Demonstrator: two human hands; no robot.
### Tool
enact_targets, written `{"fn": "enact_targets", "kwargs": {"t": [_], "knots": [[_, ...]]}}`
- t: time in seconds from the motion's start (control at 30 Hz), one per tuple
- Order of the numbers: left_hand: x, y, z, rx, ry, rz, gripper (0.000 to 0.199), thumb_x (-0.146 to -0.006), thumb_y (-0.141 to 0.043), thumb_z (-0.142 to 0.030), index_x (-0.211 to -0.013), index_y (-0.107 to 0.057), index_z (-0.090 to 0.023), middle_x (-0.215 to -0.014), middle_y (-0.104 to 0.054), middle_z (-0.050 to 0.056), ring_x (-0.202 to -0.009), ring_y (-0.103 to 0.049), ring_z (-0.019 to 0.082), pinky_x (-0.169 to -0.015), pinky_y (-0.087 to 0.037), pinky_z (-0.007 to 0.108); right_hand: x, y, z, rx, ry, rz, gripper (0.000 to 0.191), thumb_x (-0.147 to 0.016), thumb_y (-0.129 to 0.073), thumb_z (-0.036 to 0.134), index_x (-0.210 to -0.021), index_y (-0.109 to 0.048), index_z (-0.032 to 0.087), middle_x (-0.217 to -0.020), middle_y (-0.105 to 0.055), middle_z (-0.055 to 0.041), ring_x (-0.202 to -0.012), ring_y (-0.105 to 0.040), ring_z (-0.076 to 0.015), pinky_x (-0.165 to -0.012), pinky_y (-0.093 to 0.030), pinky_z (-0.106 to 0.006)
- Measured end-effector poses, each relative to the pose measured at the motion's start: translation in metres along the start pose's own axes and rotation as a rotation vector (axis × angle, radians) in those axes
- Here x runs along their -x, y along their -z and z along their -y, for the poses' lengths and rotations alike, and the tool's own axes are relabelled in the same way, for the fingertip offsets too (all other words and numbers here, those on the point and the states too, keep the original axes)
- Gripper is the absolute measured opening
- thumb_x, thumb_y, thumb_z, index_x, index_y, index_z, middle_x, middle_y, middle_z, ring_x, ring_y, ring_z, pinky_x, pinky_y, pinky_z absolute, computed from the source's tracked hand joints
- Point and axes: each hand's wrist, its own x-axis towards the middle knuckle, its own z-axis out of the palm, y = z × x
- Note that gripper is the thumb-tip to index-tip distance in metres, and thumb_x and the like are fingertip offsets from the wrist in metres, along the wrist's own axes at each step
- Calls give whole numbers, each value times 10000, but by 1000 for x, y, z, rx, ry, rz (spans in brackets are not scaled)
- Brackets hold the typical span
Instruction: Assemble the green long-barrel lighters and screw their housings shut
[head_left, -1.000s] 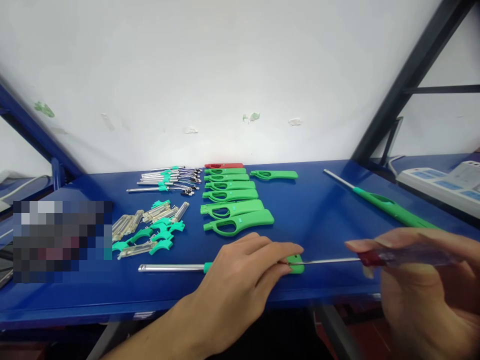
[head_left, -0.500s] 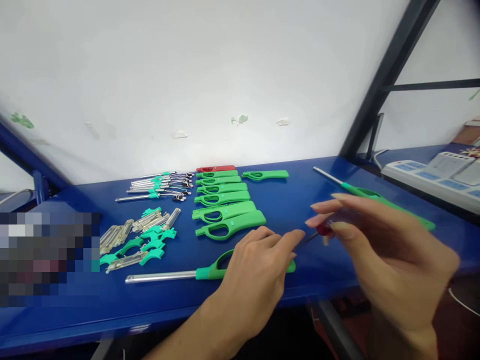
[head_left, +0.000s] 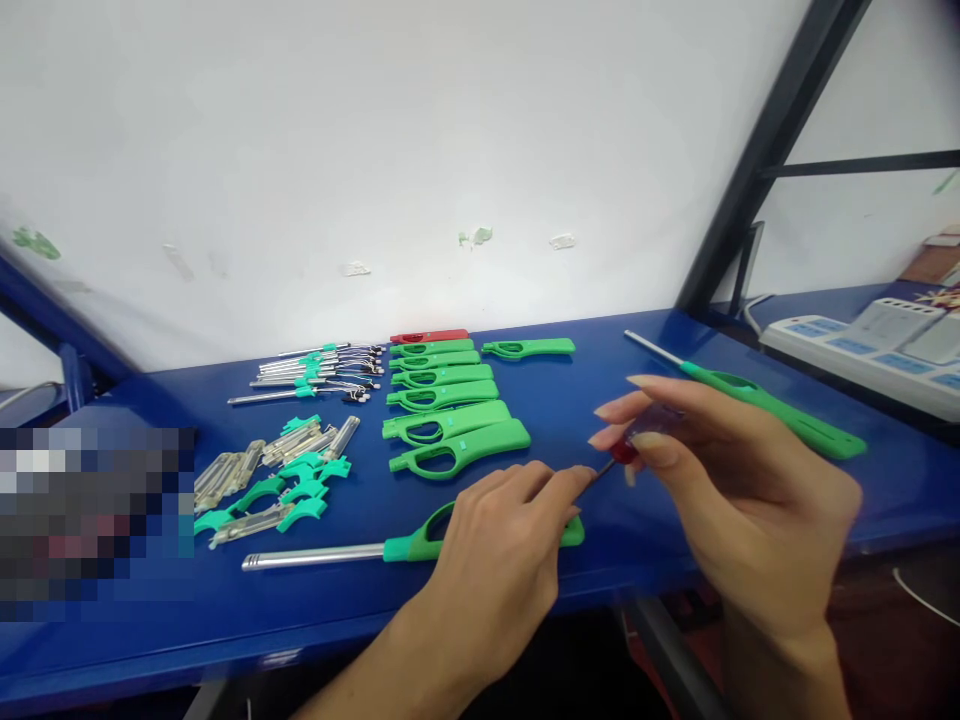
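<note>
A green long-nosed lighter [head_left: 315, 556] lies near the front of the blue table, its metal tube pointing left. My left hand [head_left: 502, 540] is closed over the lighter's handle and hides most of it. My right hand [head_left: 757, 490] grips a screwdriver [head_left: 621, 448] by its clear red-purple handle, between thumb and fingers. The thin shaft slants down to the left and meets my left fingertips. Those fingertips cover the screwdriver's tip, so its contact with the lighter cannot be seen.
Green handle shells [head_left: 480, 445] and a red one [head_left: 429, 337] form a column mid-table. Metal tubes with wires [head_left: 300, 375], clear fuel tanks [head_left: 251, 523] and teal pieces [head_left: 306, 511] lie left. Another lighter [head_left: 787, 412] rests right, near a power strip [head_left: 862, 345]. A wall [head_left: 480, 150] stands behind.
My right hand has moved left with the screwdriver, nearer to my left hand. My left hand keeps its hold on the lighter, and the view has shifted slightly.
</note>
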Motion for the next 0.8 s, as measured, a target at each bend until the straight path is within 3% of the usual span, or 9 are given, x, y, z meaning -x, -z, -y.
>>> {"fn": "enact_targets", "kwargs": {"t": [0.37,0.6,0.8], "knots": [[-1,0,1,-42,-23,90,307,-1089,-521,-91,-1349,-542,-252,-1073,-711,23,-957,-668,254,-874,-555,416,-2,-1,1,-12,8,6,432,-986,-750,151,-1335,-763,407,-1053,-822,39,-767,-756,-149,-660,-631,-322],[-2,5,-3,-83,-46,126,297,-1063,-500,-55,-1302,-517,-231,-1050,-661,32,-913,-627,252,-798,-567,389,-1,-4,1,-34,-6,12,439,-984,-739,138,-1333,-764,402,-1038,-815,21,-753,-734,-165,-604,-606,-323],[-4,5,-6,-57,-58,108,233,-1066,-457,-66,-1233,-551,-198,-1048,-673,60,-933,-648,264,-851,-597,431,0,-3,-2,-63,11,173,474,-1010,-697,134,-1381,-730,427,-1073,-803,34,-796,-722,-144,-617,-598,-281]]}}
